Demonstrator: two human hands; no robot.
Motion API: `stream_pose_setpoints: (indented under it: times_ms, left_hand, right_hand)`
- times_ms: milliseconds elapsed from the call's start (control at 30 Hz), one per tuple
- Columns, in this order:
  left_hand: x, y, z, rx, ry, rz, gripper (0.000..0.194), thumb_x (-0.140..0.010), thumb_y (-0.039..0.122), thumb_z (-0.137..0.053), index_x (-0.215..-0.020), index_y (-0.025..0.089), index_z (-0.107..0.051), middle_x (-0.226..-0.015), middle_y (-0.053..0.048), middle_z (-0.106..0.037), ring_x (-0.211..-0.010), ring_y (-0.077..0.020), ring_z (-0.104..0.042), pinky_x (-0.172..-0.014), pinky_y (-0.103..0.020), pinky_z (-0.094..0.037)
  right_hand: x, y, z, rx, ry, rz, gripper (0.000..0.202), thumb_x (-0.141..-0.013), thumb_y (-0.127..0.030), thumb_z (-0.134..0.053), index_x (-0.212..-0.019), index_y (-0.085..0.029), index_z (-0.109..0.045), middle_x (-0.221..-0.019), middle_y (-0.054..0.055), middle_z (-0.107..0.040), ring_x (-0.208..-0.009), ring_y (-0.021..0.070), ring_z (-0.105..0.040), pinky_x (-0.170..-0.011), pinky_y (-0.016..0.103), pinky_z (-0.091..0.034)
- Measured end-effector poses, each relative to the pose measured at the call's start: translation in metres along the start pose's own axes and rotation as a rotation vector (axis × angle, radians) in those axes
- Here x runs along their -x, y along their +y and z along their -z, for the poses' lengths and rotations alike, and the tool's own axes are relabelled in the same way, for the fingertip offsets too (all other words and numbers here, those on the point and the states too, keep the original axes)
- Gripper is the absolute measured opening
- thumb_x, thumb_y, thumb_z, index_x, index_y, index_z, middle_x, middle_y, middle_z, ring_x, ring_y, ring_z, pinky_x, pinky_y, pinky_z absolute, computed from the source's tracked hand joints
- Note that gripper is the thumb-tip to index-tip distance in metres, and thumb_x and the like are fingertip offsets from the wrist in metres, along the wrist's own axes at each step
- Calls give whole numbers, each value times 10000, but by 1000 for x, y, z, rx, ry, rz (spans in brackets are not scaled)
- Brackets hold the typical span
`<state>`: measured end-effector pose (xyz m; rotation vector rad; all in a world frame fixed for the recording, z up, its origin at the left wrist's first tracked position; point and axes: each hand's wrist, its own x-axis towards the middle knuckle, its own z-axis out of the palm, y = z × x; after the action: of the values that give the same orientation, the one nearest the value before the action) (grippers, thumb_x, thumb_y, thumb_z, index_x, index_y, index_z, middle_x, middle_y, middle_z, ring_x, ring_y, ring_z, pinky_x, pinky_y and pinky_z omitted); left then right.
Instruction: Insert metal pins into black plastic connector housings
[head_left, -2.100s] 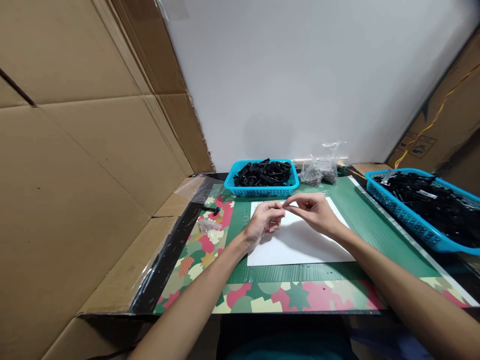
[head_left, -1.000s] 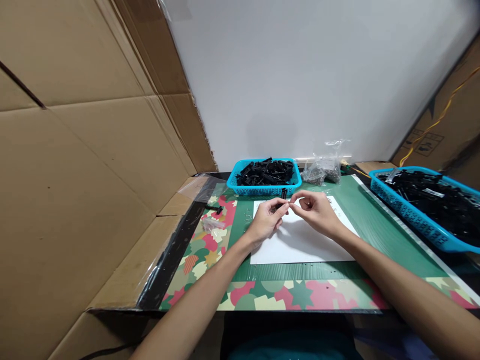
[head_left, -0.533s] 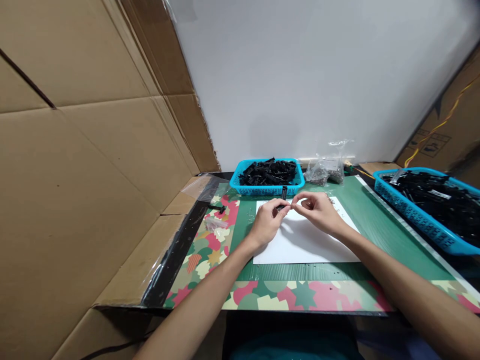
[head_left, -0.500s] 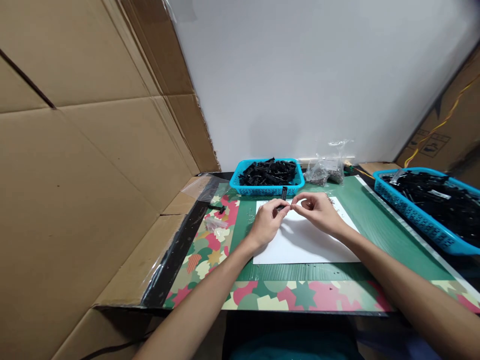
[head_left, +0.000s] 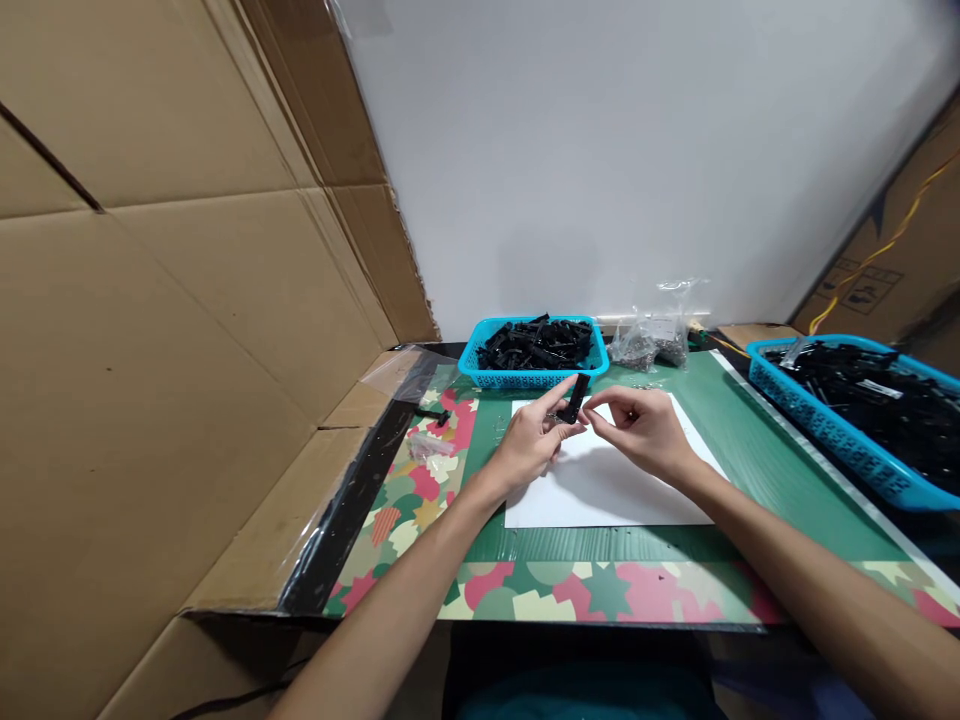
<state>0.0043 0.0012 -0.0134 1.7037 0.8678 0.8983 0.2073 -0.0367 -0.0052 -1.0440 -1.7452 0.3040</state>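
Over the white sheet (head_left: 600,490), my left hand (head_left: 529,445) grips a small black plastic part (head_left: 575,400), its long end tilted up and away from me. Close to its right side is my right hand (head_left: 649,430), thumb and forefinger pinched together near the part's lower end. Whatever those fingertips hold, if anything, is too small to make out. Just beyond my hands stands a blue basket (head_left: 517,380) heaped with similar black parts (head_left: 536,343).
A second blue basket (head_left: 832,450) of black pieces stands at the right. Clear bags of small bits (head_left: 652,345) lie at the back. On the left are a loose black part (head_left: 435,414) and a small plastic bag (head_left: 430,448). Cardboard (head_left: 225,330) walls the left side.
My left hand has turned the black part, so more of its length shows, leaning to the right. My right hand stays close by, still pinched.
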Motion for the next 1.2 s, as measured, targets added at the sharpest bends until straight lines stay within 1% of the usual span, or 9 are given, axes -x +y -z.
stream_pose_setpoints:
  times_ms: [67,133,233,367,433,567,733,933,1200]
  left_hand:
    - [-1,-3,0,40,2,-24,617,-826,246,-802,-1431,215,-686,-1106,-71,-766,-484,-71,-557,-439,-214,-447]
    - [-2,-4,0,70,1,-36,543,-800,186,-786,-1341,176,-742,-1063,-82,-794,-518,-101,-598,-452,-223,-469]
    - [-2,-4,1,88,18,-33,549,-780,168,-783,-1328,150,-739,-1090,-111,-805,-580,-136,-654,-453,-231,-493]
    - [-2,3,0,127,40,-15,526,-765,167,-784,-1288,136,-742,-1108,-127,-801,-612,-158,-683,-437,-237,-512]
    - [-2,7,0,138,52,-6,493,-752,160,-791,-1243,141,-757,-1098,-120,-799,-585,-147,-676,-431,-235,-513]
    - [-1,11,2,127,52,-7,435,-746,167,-810,-1178,153,-768,-1042,-93,-798,-476,-101,-609,-422,-240,-500]
    - [-1,6,3,97,49,-24,429,-769,143,-773,-1197,172,-759,-1021,-76,-798,-526,-119,-638,-454,-238,-507]
    - [-1,2,3,73,34,-33,457,-786,131,-727,-1241,168,-733,-1046,-93,-801,-604,-159,-686,-460,-248,-520]
    - [0,-1,3,21,34,-44,496,-791,95,-690,-1280,168,-722,-1121,-110,-804,-654,-169,-713,-475,-238,-519]
  right_hand:
    - [2,1,-3,69,-23,65,128,-902,-246,-665,-838,-200,-765,-521,-75,-365,-490,103,-294,-526,272,-277]
    - [4,2,-5,109,-40,112,132,-899,-223,-653,-830,-210,-765,-514,-74,-391,-480,100,-310,-527,264,-293]
    - [5,5,-7,118,-54,148,141,-908,-228,-656,-832,-216,-774,-508,-75,-407,-467,96,-326,-519,254,-298]
    - [5,7,-7,113,-54,162,147,-905,-213,-656,-868,-207,-798,-504,-78,-397,-459,92,-320,-511,246,-294]
    - [4,7,-7,119,-61,161,167,-905,-208,-644,-905,-207,-811,-501,-79,-395,-457,92,-319,-509,243,-292]
    - [5,7,-8,139,-72,168,190,-917,-219,-633,-940,-218,-822,-496,-73,-414,-451,95,-327,-508,243,-287]
    - [6,8,-9,186,-93,219,222,-930,-192,-597,-975,-217,-813,-500,-60,-465,-445,100,-350,-501,241,-286]
    - [8,10,-7,219,-101,293,245,-949,-164,-575,-1022,-195,-807,-504,-57,-493,-432,97,-357,-495,236,-286]
    - [7,8,-6,252,-109,277,212,-948,-185,-585,-898,-176,-790,-507,-51,-503,-444,94,-354,-493,229,-290]
